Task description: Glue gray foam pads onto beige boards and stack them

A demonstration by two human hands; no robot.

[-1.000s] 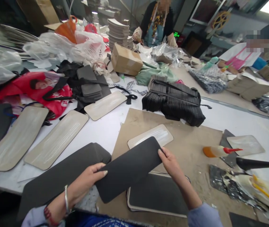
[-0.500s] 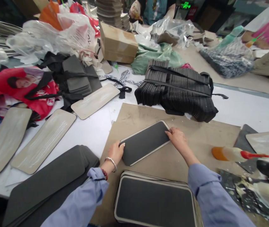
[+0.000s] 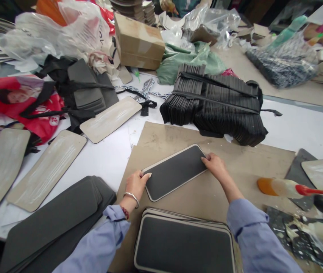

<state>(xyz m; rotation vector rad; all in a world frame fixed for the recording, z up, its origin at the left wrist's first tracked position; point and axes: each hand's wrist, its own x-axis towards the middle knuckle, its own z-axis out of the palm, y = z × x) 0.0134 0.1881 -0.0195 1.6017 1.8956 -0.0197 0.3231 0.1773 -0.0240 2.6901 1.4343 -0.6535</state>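
Head view shows your two hands at work over a brown sheet (image 3: 243,170) spread on the white desk (image 3: 107,159). Between them lies a dark panel (image 3: 175,172), slanted so that its right end sits farther from you than its left. It rests on top of a pale panel (image 3: 170,157), whose edge shows as a thin light border around it.

Your left hand (image 3: 135,186) has its fingers closed on the left end of the dark panel, thumb on the upper face; the tips of the other fingers are hidden. Your right hand (image 3: 216,166) grips the opposite end in the same way, its thumb pressing near the edge. A bracelet (image 3: 133,198) circles your left wrist.

Nearest you, just below the dark panel and apart from it, sits a bordered stack (image 3: 185,242), dark faces up with light rims. By your left forearm is a dark stack (image 3: 61,216), somewhat fanned. Beyond it lie three streaked panels (image 3: 49,168), pale side up. Past your hands stands a strapped black bundle (image 3: 215,104), partly over the brown sheet. Off to your right, a bottle (image 3: 280,186) with orange contents lies on its side, its red nozzle pointing right.
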